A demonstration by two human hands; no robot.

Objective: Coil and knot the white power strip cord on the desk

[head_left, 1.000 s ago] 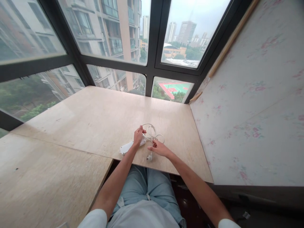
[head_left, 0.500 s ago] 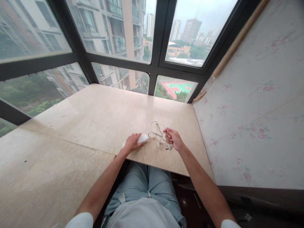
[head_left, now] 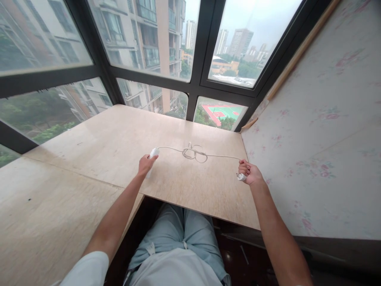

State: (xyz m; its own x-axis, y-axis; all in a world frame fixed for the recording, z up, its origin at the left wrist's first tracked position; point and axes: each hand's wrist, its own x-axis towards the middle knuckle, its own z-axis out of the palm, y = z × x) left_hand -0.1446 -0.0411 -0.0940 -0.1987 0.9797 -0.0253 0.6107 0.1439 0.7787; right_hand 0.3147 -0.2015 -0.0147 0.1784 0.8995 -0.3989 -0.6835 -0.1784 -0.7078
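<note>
A white power strip [head_left: 152, 154] is lifted at one end over the beige stone desktop [head_left: 119, 143], with my left hand [head_left: 145, 165] wrapped round it. Its white cord [head_left: 195, 152] runs rightward, stretched nearly straight, with a loose tangle of loops in the middle lying on the desktop. At the far end my right hand [head_left: 249, 172] is closed on the white plug [head_left: 241, 177], close to the right-hand wall.
Dark-framed windows [head_left: 196, 79] rise behind the desktop. A floral-patterned wall [head_left: 321, 131] bounds the right side. A second beige slab [head_left: 44, 214] lies lower left. My legs in light blue trousers [head_left: 178, 234] sit under the desk's front edge.
My hands have moved apart: the right one carried the plug far to the right, the left one shifted the strip left and up. The bundled cord has been pulled out almost straight.
</note>
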